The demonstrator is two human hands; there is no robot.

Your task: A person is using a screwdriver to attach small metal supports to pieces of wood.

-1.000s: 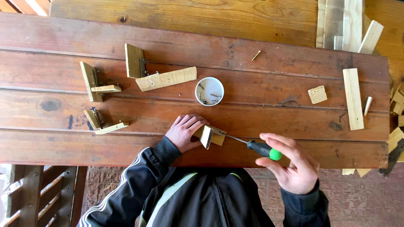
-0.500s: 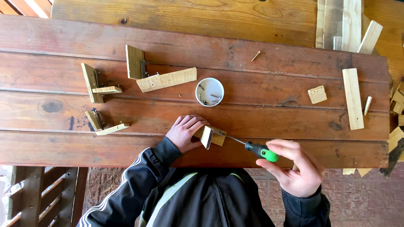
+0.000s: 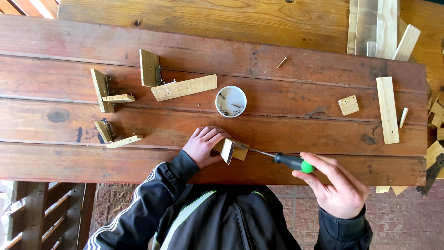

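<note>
My left hand (image 3: 203, 146) presses down on a small wooden piece (image 3: 230, 149) made of two short blocks joined at an angle, near the front edge of the dark wooden table (image 3: 277, 132). My right hand (image 3: 335, 185) grips a screwdriver (image 3: 289, 161) with a black and green handle. Its metal shaft points left, with the tip against the small wooden piece. A round white cup (image 3: 231, 101) with several screws in it stands just behind my left hand.
Three finished angled wood assemblies lie at the left: one (image 3: 111, 95), a smaller one (image 3: 115, 135), a larger one (image 3: 171, 81). A small square block (image 3: 348, 105), a long slat (image 3: 387, 109) and offcuts (image 3: 434, 115) are at the right. A loose screw (image 3: 281, 62) lies behind.
My right hand has shifted slightly on the screwdriver handle, as in turning it. My left hand and the wooden piece have stayed in place.
</note>
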